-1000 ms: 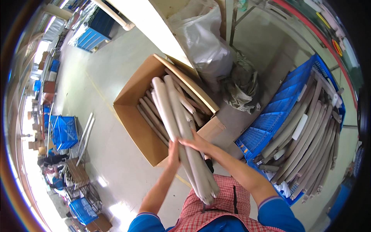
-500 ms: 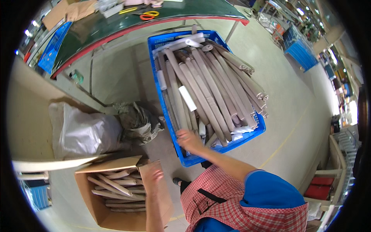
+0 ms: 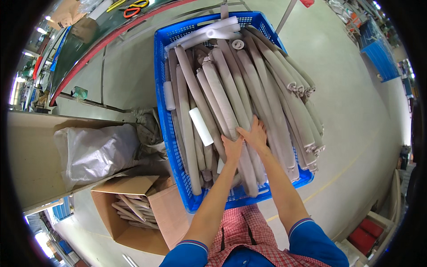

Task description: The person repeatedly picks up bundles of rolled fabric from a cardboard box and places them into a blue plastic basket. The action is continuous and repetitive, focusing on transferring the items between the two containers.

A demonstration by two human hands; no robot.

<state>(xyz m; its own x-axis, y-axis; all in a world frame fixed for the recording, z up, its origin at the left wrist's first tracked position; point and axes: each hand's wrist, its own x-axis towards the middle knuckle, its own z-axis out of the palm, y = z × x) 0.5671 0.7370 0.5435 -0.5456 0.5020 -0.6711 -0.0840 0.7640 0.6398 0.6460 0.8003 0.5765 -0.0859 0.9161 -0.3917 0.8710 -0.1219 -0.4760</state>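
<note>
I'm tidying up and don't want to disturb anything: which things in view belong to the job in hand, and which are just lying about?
Seem to belong:
grey-brown rolls, with the left hand and right hand on them
blue crate holding them
cardboard box of similar rolls

Apparently just lying about:
orange-and-yellow scissors
whitish plastic bag
dark crumpled sack

Btm of blue plastic crate [image 3: 182, 29] mostly hid by grey-brown tubes [image 3: 220, 95]; green-topped table [image 3: 69, 60] cut off @ top edge.
</note>
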